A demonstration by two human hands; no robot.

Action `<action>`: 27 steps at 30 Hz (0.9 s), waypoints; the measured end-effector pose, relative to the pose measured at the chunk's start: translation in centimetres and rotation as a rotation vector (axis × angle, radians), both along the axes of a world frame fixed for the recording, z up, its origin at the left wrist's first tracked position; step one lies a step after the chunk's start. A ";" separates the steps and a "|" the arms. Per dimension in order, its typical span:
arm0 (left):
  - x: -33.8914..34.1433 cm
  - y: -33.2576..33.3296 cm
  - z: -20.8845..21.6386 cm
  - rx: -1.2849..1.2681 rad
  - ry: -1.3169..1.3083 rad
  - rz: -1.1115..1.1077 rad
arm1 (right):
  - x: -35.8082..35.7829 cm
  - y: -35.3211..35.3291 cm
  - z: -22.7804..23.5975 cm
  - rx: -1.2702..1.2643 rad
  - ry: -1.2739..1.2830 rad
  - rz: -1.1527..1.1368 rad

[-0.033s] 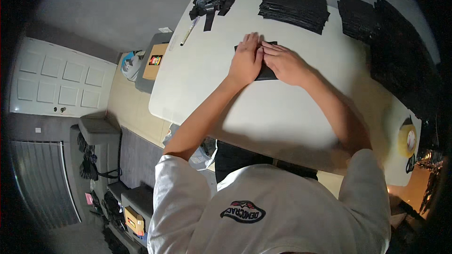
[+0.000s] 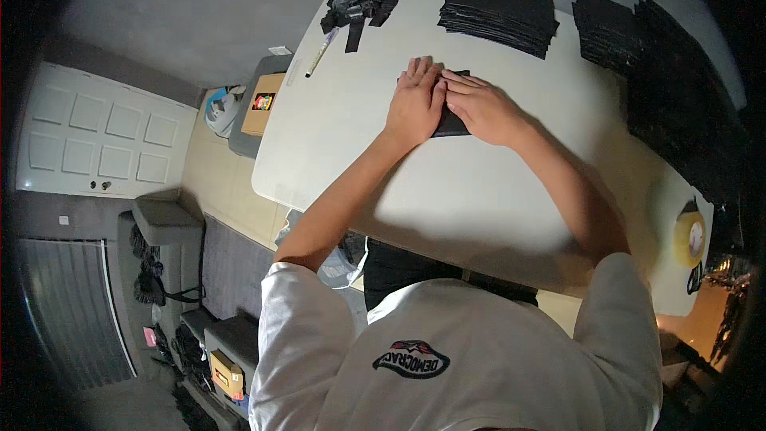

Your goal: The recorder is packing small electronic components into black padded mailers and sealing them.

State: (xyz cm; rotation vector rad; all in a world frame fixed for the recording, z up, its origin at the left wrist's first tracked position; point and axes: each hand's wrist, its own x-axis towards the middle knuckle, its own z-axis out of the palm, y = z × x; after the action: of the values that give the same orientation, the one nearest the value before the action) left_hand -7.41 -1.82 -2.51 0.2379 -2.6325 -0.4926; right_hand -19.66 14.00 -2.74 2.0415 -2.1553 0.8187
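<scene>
Both hands press down on a small flat black piece (image 2: 453, 125), which looks like folded plastic sheet, on the white table (image 2: 335, 148). My left hand (image 2: 415, 102) lies palm down over its left part, fingers stretched out away from me. My right hand (image 2: 482, 108) rests flat on its right part, fingers pointing left and meeting the left hand. The hands cover most of the piece; its lower edge and a bit of its far corner show. Beyond it is a neat stack of black sheets (image 2: 499, 8).
A heap of black strips (image 2: 363, 1) sits at the far left, with a pen (image 2: 321, 53) beside it. More black sheets (image 2: 606, 30) and a large black plastic pile (image 2: 678, 96) cover the right end. A yellowish tape roll (image 2: 689, 239) stands at the near right edge.
My left fingers have shifted very slightly on the black piece. Everything else stays in place.
</scene>
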 end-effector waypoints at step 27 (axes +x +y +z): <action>5.4 -5.6 -0.1 -0.065 -0.117 -0.214 | 1.6 -0.6 2.3 0.179 0.172 0.055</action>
State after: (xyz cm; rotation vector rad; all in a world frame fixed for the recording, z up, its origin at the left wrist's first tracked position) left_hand -2.00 -7.38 -2.56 -0.0371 -2.7988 -0.4738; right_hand -18.11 13.40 -0.46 2.1723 -2.1554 0.4494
